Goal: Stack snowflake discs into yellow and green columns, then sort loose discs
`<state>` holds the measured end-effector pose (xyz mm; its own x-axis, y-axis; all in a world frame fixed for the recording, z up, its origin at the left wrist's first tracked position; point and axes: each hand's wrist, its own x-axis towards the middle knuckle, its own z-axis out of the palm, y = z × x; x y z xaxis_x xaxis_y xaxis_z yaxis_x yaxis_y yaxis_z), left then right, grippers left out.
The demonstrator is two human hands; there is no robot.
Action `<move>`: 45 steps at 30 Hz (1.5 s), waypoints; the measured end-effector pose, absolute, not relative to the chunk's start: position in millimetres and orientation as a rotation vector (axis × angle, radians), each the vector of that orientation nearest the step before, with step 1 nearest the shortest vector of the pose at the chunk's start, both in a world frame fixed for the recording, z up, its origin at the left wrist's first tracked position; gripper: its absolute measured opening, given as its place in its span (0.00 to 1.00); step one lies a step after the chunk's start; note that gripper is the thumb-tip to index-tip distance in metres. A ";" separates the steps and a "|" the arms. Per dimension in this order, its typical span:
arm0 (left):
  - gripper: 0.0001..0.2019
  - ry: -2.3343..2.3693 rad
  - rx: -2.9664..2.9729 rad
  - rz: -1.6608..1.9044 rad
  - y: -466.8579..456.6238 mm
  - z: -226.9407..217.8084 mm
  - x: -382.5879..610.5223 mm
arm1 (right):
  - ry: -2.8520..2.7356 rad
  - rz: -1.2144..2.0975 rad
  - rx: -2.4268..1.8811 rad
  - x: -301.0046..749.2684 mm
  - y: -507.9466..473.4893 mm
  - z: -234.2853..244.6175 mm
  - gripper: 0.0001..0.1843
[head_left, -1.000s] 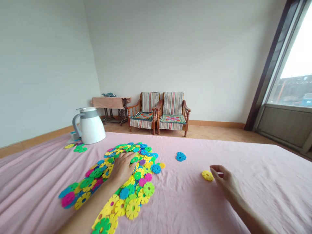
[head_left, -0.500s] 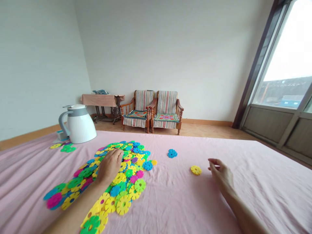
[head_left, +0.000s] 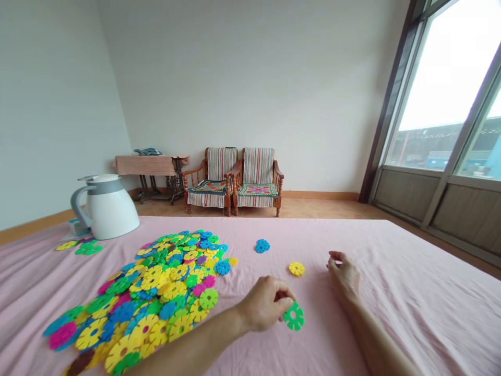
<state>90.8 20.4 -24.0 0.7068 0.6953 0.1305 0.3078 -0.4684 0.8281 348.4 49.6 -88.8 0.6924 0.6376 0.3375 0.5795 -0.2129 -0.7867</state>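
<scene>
My left hand (head_left: 266,303) pinches a green snowflake disc (head_left: 293,316) by its edge, just above the pink cloth. The disc is round, with slots about its rim and a hole in the middle. My right hand (head_left: 344,274) rests at the right, loosely curled, thumb and forefinger apart with nothing visible between them. Between the hands and a bit farther off lies a yellow disc (head_left: 296,269). A blue disc (head_left: 262,246) is farther back. To the left spreads a big heap of mixed discs (head_left: 172,290) in yellow, green, blue and pink.
A white and grey jug (head_left: 111,209) stands at the table's back left, with a few discs (head_left: 88,247) before it. Pink cloth (head_left: 410,292) covers the table. Beyond are two wooden chairs (head_left: 256,180), a cloth-covered sewing table (head_left: 146,164) and a window (head_left: 426,109).
My left hand has left the heap and moved right, now with a green disc in its fingers. My right hand keeps its loose curl near the yellow disc. The view has turned slightly right.
</scene>
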 end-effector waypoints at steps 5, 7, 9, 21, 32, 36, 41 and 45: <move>0.12 0.926 2.011 0.700 39.0 -37.6 108.0 | -0.993 0.042 -1.886 350.2 52.3 -93.7 0.20; 0.12 0.963 2.030 0.740 48.0 -34.9 94.4 | -1.011 0.039 -1.892 350.7 52.6 -94.6 0.20; 0.12 0.992 2.049 0.754 56.9 -27.3 70.9 | -1.027 0.041 -1.897 350.3 52.4 -94.7 0.20; 0.11 1.458 2.371 0.637 100.2 6.2 -105.5 | -1.196 0.013 -1.962 347.9 54.8 -98.8 0.18; 0.11 1.703 2.504 0.463 105.5 -8.1 -125.8 | -1.475 -0.064 -1.815 308.8 54.0 -92.2 0.16; 0.12 1.717 2.522 0.415 102.8 -8.4 -127.4 | -1.609 -0.029 -1.717 289.1 49.4 -88.0 0.16; 0.10 1.769 2.573 0.366 103.2 -12.2 -125.5 | -1.599 0.000 -1.746 295.1 51.9 -93.6 0.15; 0.11 1.791 2.605 0.347 104.2 -16.3 -123.6 | -1.505 0.063 -1.796 307.3 53.8 -97.1 0.15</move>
